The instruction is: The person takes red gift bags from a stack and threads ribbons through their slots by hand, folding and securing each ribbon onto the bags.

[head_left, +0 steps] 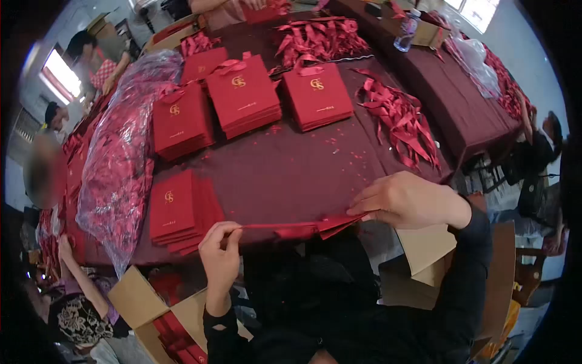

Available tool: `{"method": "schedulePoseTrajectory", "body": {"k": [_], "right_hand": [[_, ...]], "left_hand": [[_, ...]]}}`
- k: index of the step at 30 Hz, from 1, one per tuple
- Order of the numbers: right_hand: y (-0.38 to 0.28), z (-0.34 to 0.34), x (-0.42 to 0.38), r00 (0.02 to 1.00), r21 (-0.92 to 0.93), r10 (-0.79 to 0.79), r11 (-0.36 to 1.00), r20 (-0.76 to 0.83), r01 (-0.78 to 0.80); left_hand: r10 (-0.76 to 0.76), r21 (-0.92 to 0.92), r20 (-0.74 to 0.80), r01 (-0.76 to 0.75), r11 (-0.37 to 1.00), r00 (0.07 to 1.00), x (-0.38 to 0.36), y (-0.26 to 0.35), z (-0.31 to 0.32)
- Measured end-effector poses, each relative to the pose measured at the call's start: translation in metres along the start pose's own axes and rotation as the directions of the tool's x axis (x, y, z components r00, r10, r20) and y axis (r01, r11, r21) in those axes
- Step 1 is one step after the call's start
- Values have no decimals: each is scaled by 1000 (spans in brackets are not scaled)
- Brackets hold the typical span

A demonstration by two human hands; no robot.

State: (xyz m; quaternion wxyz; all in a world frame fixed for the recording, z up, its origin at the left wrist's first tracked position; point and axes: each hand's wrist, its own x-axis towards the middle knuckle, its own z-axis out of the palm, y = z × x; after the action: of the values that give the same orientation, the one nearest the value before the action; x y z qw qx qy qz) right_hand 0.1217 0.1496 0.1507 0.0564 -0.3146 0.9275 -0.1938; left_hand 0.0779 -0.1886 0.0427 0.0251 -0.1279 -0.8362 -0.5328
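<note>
A thin red ribbon (273,226) is stretched taut at the near table edge, its left end pinched between the thumb and fingers of my left hand (221,252). It runs right to a red paper bag (336,225), seen nearly edge-on and partly folded. My right hand (406,200) grips this bag at its right end, the fingers bent over it. Left of my left hand lies a stack of red paper bags (176,209) with gold lettering. Beyond my right hand is a loose pile of red ribbons (397,118).
More bag stacks (242,97) stand farther back, before a ribbon heap (321,39). A clear plastic sack (121,158) lines the left side. Open cardboard boxes (136,294) sit below the edge. A bottle (407,30) stands on the right table. Other people work around.
</note>
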Motion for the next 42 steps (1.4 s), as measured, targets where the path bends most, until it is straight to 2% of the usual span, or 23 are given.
{"method": "schedulePoseTrajectory", "body": {"k": [2,4,6,7,9,11,12,13,14,15,18,19,21,22,25,28,32,34,37,39,40,41,42], "right_hand": [[-1,-23,-2,926,260,119,940,360,-222],[17,-21,-8,925,325,84,921,369,-213],[27,-36,-1,691,253,199,832,695,-494],[35,-37,-1,671,398,155,700,725,-592],[76,-25,-8,758,598,59,576,650,-558],[105,-56,-2,707,568,190,471,682,-674],[122,-72,-3,695,573,355,395,626,-718],[131,-88,0,765,573,503,513,403,-639],[140,-102,5,824,630,516,565,234,-533],[143,-109,16,827,791,550,452,117,-413],[166,-89,55,733,941,622,331,-276,73],[164,-80,68,609,939,740,343,-286,24],[195,-44,93,575,916,717,355,-394,186],[197,-29,102,570,928,733,312,-372,204],[229,24,119,469,878,764,476,-443,53],[262,71,124,426,711,635,702,-645,30],[270,83,128,335,640,599,768,-728,17],[263,77,124,318,591,628,777,-710,-217],[262,70,123,248,498,589,796,-769,-345],[267,73,124,272,470,588,790,-762,-394],[271,80,126,237,362,532,780,-813,-510],[275,86,128,213,252,467,745,-859,-618],[273,88,128,217,252,470,744,-855,-619]], "left_hand": [[6,-140,103,8,990,995,-5,-16,-3],[21,-146,177,5,989,984,-4,-6,0],[33,-208,274,25,978,961,-1,-6,6],[38,-215,275,23,976,961,0,-9,12],[-149,-216,307,221,951,940,0,-12,21],[-108,-179,232,152,972,967,-2,-9,19],[-68,-133,159,90,987,985,-3,-8,17],[-68,-131,157,89,987,985,-4,-8,13],[-39,-95,140,52,994,989,-5,-9,9],[-8,-58,122,15,998,992,-6,-9,6],[-39,-77,105,47,996,994,-11,-1,5],[-37,-74,103,44,996,994,-12,0,5],[-40,-80,108,49,996,993,-15,0,4],[-39,-75,109,47,996,993,-16,0,2],[-1,-24,72,3,1000,997,-20,-4,-1],[-9,-40,64,11,999,998,-23,-10,-2],[-37,-41,117,42,998,992,-24,-13,7],[-36,-57,132,43,997,991,-23,-12,10],[-21,-49,102,26,998,995,-21,-12,13],[74,66,-38,-71,995,997,-19,-10,11],[98,117,-90,-87,989,991,-18,-11,9],[192,304,-150,-140,942,970,-16,-14,5],[295,484,-188,-173,858,937,-12,-20,0]]}}
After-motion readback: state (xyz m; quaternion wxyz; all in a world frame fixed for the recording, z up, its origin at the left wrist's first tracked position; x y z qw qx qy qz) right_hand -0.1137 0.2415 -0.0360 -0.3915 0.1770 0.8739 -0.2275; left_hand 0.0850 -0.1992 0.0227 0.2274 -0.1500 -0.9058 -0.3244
